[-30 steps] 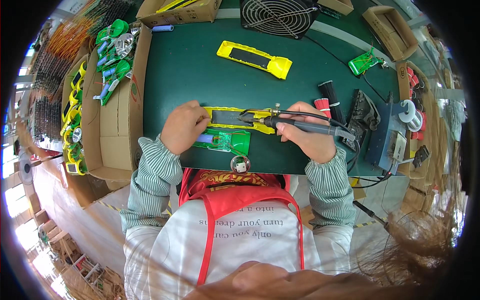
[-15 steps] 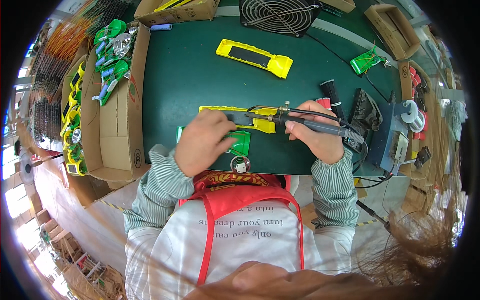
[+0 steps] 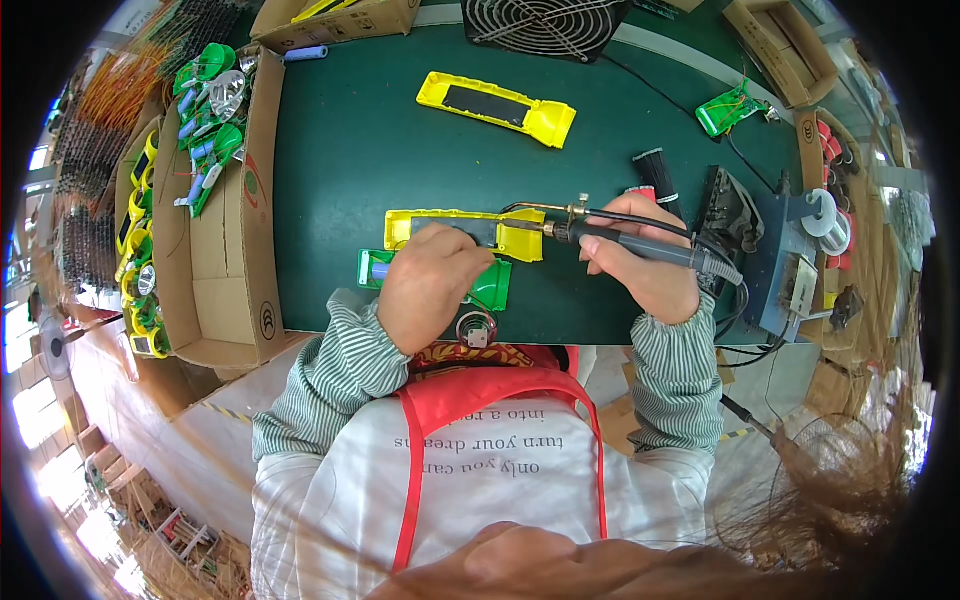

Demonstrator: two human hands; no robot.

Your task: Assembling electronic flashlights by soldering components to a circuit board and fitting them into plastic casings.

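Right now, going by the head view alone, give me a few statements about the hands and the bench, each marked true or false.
1. The right hand holds a soldering iron with its tip toward the yellow housing. True.
2. The left hand lies flat on the cardboard box. False: it rests on the yellow housing and the green part on the mat.
3. A second yellow housing lies farther back on the green mat. True.
4. The wire fan guard sits beside the left elbow. False: it is at the far edge of the bench.
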